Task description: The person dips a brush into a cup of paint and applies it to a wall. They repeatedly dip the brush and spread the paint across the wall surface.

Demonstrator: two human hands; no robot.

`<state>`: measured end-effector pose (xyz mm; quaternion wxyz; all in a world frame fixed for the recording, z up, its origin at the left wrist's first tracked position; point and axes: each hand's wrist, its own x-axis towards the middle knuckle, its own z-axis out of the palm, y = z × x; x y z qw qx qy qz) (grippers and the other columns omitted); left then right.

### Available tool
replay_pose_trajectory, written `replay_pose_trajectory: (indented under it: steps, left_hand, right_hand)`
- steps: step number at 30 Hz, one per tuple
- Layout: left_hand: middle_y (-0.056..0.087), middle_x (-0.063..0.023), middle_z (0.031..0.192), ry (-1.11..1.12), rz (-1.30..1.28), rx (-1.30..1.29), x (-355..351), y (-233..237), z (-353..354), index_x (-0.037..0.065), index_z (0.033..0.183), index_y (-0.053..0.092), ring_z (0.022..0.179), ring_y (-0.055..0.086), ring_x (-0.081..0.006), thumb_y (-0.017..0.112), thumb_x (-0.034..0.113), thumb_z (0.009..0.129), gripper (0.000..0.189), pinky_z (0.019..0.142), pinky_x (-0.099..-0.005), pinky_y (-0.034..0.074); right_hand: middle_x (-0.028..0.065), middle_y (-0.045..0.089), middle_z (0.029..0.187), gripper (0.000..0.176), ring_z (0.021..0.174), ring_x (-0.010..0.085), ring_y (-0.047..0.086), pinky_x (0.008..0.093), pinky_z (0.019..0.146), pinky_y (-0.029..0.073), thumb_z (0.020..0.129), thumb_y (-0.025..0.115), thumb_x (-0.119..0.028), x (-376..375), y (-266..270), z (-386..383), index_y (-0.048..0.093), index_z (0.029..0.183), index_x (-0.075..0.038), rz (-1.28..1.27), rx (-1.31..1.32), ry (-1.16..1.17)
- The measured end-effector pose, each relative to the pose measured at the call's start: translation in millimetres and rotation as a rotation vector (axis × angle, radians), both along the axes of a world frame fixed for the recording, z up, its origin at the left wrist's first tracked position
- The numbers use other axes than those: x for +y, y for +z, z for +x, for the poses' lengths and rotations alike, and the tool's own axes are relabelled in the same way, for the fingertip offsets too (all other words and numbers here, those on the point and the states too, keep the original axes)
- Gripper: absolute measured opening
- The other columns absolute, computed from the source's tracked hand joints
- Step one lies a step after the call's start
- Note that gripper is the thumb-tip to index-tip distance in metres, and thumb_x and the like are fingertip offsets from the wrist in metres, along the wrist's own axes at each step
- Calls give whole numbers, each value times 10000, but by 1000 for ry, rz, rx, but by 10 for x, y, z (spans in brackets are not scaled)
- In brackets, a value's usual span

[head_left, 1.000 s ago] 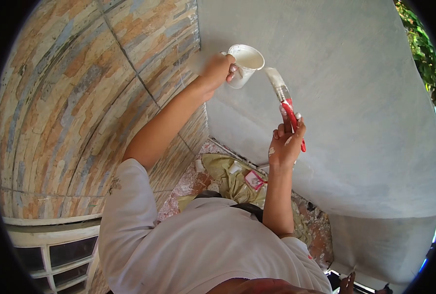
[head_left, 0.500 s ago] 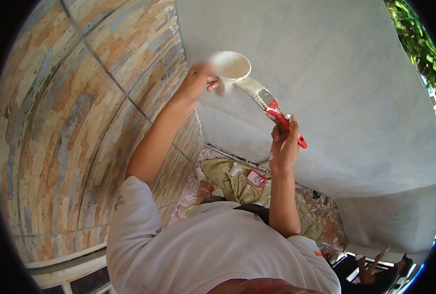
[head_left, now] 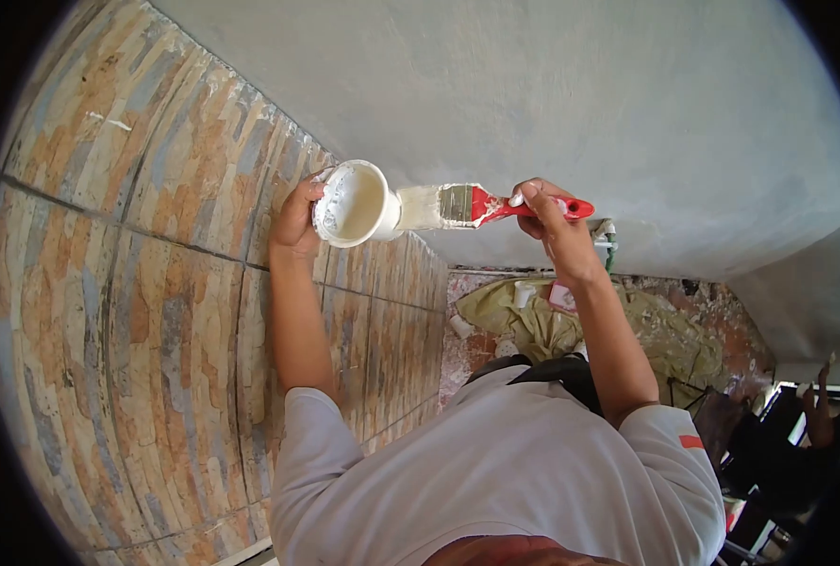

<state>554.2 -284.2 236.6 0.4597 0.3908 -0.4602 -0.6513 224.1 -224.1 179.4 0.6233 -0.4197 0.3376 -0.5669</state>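
Observation:
My left hand (head_left: 297, 219) is closed on a white cup (head_left: 353, 204) with whitish paint inside, its open mouth facing the camera. My right hand (head_left: 554, 224) pinches the red handle of a paintbrush (head_left: 484, 205), held level across the view. White paint coats the bristles, whose tip is at the right side of the cup; whether it touches the wall behind cannot be told. Behind both hands stands a smooth grey wall (head_left: 571, 104). A wall of stone-patterned tiles (head_left: 174, 283) fills the left side.
A crumpled olive sheet (head_left: 505, 314) lies on the paint-spattered floor, with a white cup (head_left: 523, 293) and a pink-edged container (head_left: 562, 296) on it. A green pipe (head_left: 611, 253) stands by the grey wall. Part of another person (head_left: 821, 415) shows at the lower right.
The view has shifted. The cup has moved lower and left in view, and its mouth now faces the camera more. The brush has gone from slanted to level, its bristles still beside the cup.

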Motion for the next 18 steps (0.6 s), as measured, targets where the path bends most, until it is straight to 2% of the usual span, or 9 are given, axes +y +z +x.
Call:
replay_pose_trajectory:
  steps: [1, 4, 7, 8, 11, 14, 16, 18]
  left_hand:
    - [605, -131, 1044, -94, -5, 33, -19, -17, 52, -50, 1142, 507, 941, 596, -202, 502, 189, 767, 444, 850, -315, 482]
    - [607, -146, 1036, -116, 43, 78, -49, -68, 130, -59, 1136, 506, 924, 606, -221, 522, 176, 726, 473, 841, -322, 494]
    - [611, -158, 1027, -208, 111, 125, -102, -33, 112, -60, 1132, 509, 901, 616, -237, 527, 168, 701, 488, 819, -340, 510]
    - [611, -158, 1027, -207, 116, 117, -119, -29, 96, -60, 1132, 509, 901, 616, -237, 527, 168, 701, 488, 819, -340, 510]
    - [615, -163, 1015, -222, 143, 161, -161, -28, 11, -58, 1134, 509, 889, 622, -242, 523, 163, 687, 498, 797, -346, 521]
    - [617, -160, 1007, -198, 137, 142, -210, -28, -90, -53, 1127, 515, 885, 623, -241, 519, 172, 693, 489, 788, -347, 525]
    - [618, -158, 1007, -148, 107, 69, -238, -31, -141, -46, 1113, 526, 884, 623, -242, 516, 174, 695, 473, 795, -348, 522]
    - [621, -157, 998, -148, 108, 66, -280, -65, -170, -43, 1104, 533, 874, 626, -244, 516, 176, 697, 462, 786, -347, 527]
  right_hand:
    - [-50, 416, 633, 239, 550, 46, 303, 205, 495, 233, 901, 524, -270, -11, 35, -28, 586, 811, -57, 0, -96, -2]
    - [-35, 432, 657, 269, 570, 65, 313, 207, 519, 237, 900, 507, -300, -37, 173, -79, 585, 813, -57, 24, -273, -65]
    - [-48, 443, 636, 259, 562, 50, 312, 195, 516, 247, 894, 524, -287, -31, 124, -199, 597, 801, -57, -48, -80, -105]
    - [-48, 443, 636, 259, 562, 50, 312, 195, 516, 247, 894, 524, -287, -20, 92, -192, 597, 801, -57, -43, -89, -106]
    - [-42, 531, 692, 220, 590, 20, 339, 188, 513, 270, 900, 542, -226, 57, 48, -155, 630, 819, -41, -15, 80, -2]
    - [-50, 503, 714, 236, 601, 15, 353, 173, 528, 272, 896, 548, -271, 72, 42, -110, 603, 800, -62, -65, 74, -31]
    - [-43, 521, 726, 231, 601, 17, 350, 177, 526, 270, 901, 539, -257, 70, 121, -143, 603, 801, -59, -89, 70, -55]
    - [-32, 564, 721, 241, 611, 32, 384, 193, 538, 311, 897, 545, -252, 71, 208, -182, 635, 819, -43, -126, 41, -47]
